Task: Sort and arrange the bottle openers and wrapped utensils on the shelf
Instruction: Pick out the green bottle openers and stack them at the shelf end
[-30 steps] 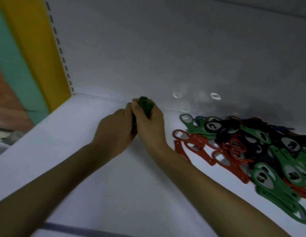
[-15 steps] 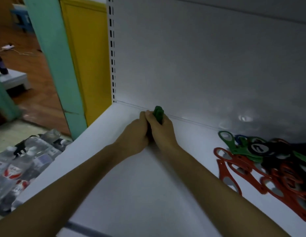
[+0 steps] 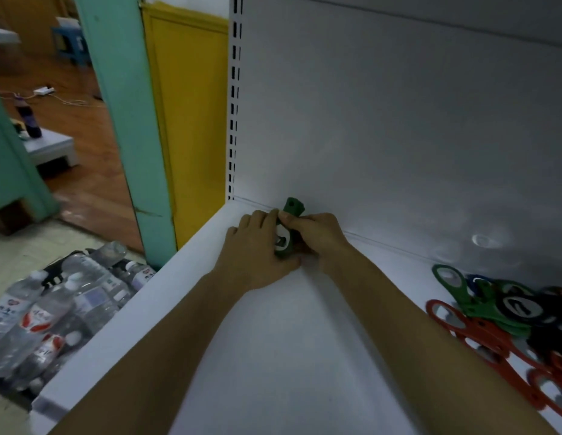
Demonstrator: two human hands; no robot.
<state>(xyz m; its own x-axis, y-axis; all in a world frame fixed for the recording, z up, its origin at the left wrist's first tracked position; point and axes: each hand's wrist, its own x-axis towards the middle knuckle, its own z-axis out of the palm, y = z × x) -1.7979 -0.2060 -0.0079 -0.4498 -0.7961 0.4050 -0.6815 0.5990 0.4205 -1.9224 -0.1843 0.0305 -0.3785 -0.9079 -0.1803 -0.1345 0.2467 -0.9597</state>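
We see both hands meeting at the back left corner of the white shelf (image 3: 273,356), close to where it joins the grey back panel (image 3: 398,120). Between them stands a green bottle opener (image 3: 292,209), upright with its bottom end on the shelf and its top end, which has a small hole, poking up above the fingers right by the panel. A patch of pale metal shows on it lower down, between the two hands. We cannot tell whether it is one opener or a few held together.

The left hand (image 3: 254,246) is curled around the opener from the left side, with its heel resting on the shelf. The right hand (image 3: 317,233) pinches it from the right, the thumb laid across the front of it. The two hands touch each other around it.

Well apart from them, at the right edge of the shelf, we see a loose pile of bottle openers (image 3: 493,312) lying flat: green, red, black and a little blue, overlapping one another.

To the left of the shelf stand a teal post (image 3: 129,136) and a yellow panel (image 3: 195,120). Packs of water bottles (image 3: 53,309) lie on the floor below the shelf's left edge.
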